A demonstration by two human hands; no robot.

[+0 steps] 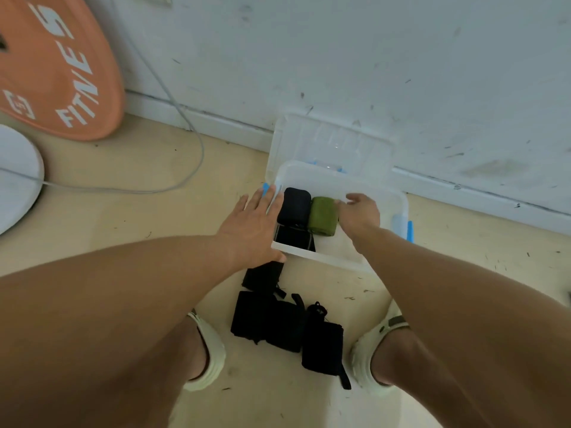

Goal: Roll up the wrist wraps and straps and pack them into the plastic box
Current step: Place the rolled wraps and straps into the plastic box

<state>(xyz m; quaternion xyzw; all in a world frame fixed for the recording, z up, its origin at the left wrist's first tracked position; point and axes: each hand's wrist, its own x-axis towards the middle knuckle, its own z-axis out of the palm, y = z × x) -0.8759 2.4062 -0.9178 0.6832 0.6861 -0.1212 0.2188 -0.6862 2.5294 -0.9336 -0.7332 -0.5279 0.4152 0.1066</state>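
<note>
1. Packing is the step in hand: the plastic box [398, 205] sits open on the floor [154, 217] against the wall [370, 57], its lid [309, 140] propped behind it.
2. Inside lie a black roll [293, 205], a green roll [323, 215] just beside it, and another dark roll [293, 239] at the near wall.
3. The left hand [251, 223] lies flat on the box's left edge, fingers straight and released, holding nothing; it seems to steady the box.
4. The right hand [360, 211] reaches inside, its fingers bent against the green roll's far side. Whether it grips or only nudges the roll, I cannot tell.
5. To do this well, I would press the green roll snug against the black one, so its tail end is trapped and cannot uncoil, and the right half of the box is left free.
6. Several black wraps [287, 325] lie on the floor between the feet, near the box, some with loose strap ends showing. These probably need tighter rolling before they go in.
7. Keeping the left palm on the rim should stop the light box from sliding.
</note>
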